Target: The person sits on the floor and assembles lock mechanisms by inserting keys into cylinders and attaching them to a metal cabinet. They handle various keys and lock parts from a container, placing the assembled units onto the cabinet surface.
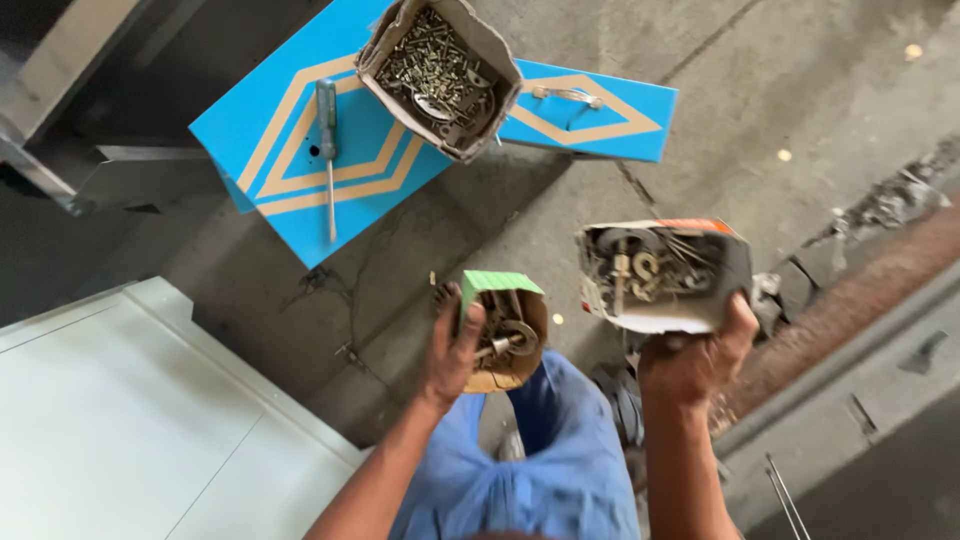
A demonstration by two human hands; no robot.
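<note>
Here, seen from above, the left hand (452, 352) is clamped around a small cardboard box with a green flap (505, 330), its open top showing washers and other metal hardware, while the right hand (695, 352) grips from below a larger white and orange carton (665, 275) crammed with bolts, brackets and fittings. Both boxes are held up in the air, near each other but apart, above the person's blue-clothed knees (545, 470) and the grey concrete floor (800, 90). Farther off, a third torn cardboard box full of screws (440, 75) sits on the upper corner of a blue panel with tan chevron stripes (290, 190), overlapping onto a second blue panel (590, 110) that bears a metal handle (567, 95). A screwdriver with a grey-blue handle (328, 150) lies on the first panel, near its left edge, tip pointing toward the panel's lower corner. A pale grey sheet-metal cabinet (130, 420) fills the lower left corner, and rubble (880, 210) lines the floor's right side.
</note>
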